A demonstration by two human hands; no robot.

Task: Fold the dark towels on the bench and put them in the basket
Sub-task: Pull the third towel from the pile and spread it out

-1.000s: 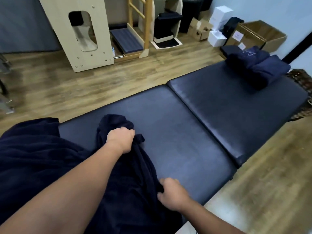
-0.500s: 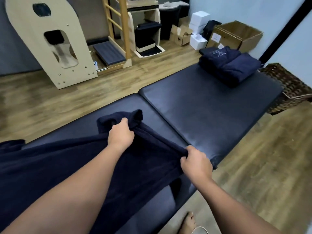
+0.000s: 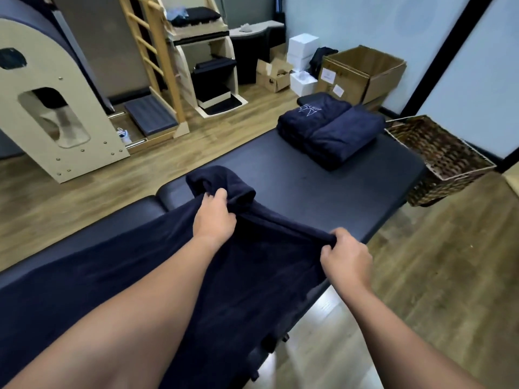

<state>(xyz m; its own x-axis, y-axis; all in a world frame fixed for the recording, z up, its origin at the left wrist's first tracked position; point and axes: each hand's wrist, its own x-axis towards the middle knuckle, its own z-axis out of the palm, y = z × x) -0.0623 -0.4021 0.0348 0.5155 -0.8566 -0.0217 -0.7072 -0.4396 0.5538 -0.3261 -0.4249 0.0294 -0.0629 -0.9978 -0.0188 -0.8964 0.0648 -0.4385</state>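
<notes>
Both hands are pinching one edge of the dark towel (image 3: 174, 276): left hand (image 3: 214, 217) mid-frame, right hand (image 3: 346, 256) lower right. The towel is stretching toward the lower left.

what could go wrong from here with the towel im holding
1. Part of the dark towel already hangs over the near edge of the bench; spreading it further could let it slide to the floor.
2. The left hand holds a bunched fold and the right hand only pinches the edge, so that grip may slip, giving an uneven fold.
3. The folded towels sit ahead; a wide sweep could nudge them.
</notes>
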